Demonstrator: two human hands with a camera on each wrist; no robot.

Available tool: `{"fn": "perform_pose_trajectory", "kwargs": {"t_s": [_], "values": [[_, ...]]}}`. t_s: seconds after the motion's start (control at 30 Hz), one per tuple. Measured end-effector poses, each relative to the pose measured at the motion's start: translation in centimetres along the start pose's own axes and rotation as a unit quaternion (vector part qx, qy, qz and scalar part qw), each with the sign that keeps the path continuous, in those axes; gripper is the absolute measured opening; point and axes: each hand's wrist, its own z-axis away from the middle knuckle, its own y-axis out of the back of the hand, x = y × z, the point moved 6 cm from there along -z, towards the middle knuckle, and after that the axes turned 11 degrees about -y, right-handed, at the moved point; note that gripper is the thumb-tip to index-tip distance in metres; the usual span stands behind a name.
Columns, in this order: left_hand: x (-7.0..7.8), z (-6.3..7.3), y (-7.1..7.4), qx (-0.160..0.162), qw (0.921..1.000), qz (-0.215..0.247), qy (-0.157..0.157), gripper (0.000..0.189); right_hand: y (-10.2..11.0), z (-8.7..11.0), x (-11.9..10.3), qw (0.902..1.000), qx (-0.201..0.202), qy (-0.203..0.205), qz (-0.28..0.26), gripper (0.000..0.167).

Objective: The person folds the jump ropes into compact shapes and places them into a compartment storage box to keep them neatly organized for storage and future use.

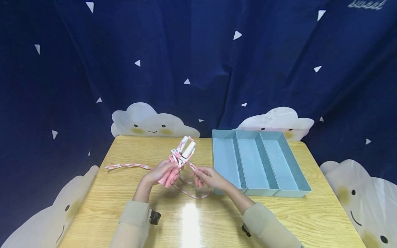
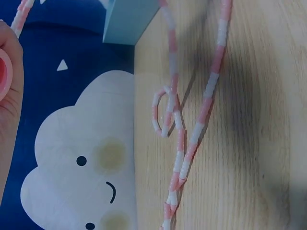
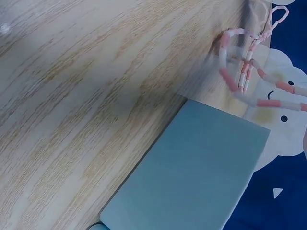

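Note:
A pink-and-white beaded jump rope (image 1: 177, 155) is bunched around its handles above the table. My left hand (image 1: 162, 173) grips the pink handle ends (image 1: 169, 178), and the white handle parts (image 1: 188, 150) point away from me. Just right of the bundle, my right hand (image 1: 208, 177) pinches a length of the beaded cord. A loop of rope hangs below both hands. Another stretch of the rope (image 2: 206, 100) trails over the table to the left. In the left wrist view, the round pink end of a handle (image 2: 5, 76) shows at the left edge.
A light blue tray (image 1: 260, 193) with three long compartments stands at the right of the wooden table (image 1: 102, 210), close to my right hand. Behind the table hangs a dark blue curtain (image 1: 164, 41) with clouds and white triangles.

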Motion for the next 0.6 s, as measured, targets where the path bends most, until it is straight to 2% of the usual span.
{"fn": "perform_pose_trajectory", "kwargs": {"t_s": [0.2, 0.6], "values": [[0.0, 0.19, 0.22, 0.016, 0.9998, -0.002, 0.008, 0.028, 0.22, -0.11, 0.43, 0.9992, -0.007, -0.022, -0.034, 0.029], [-0.08, 0.31, 0.51, 0.02, 0.9998, -0.006, 0.005, 0.03, 0.8, 0.32, -0.15, 0.9994, -0.019, -0.023, -0.019, 0.029]]}}
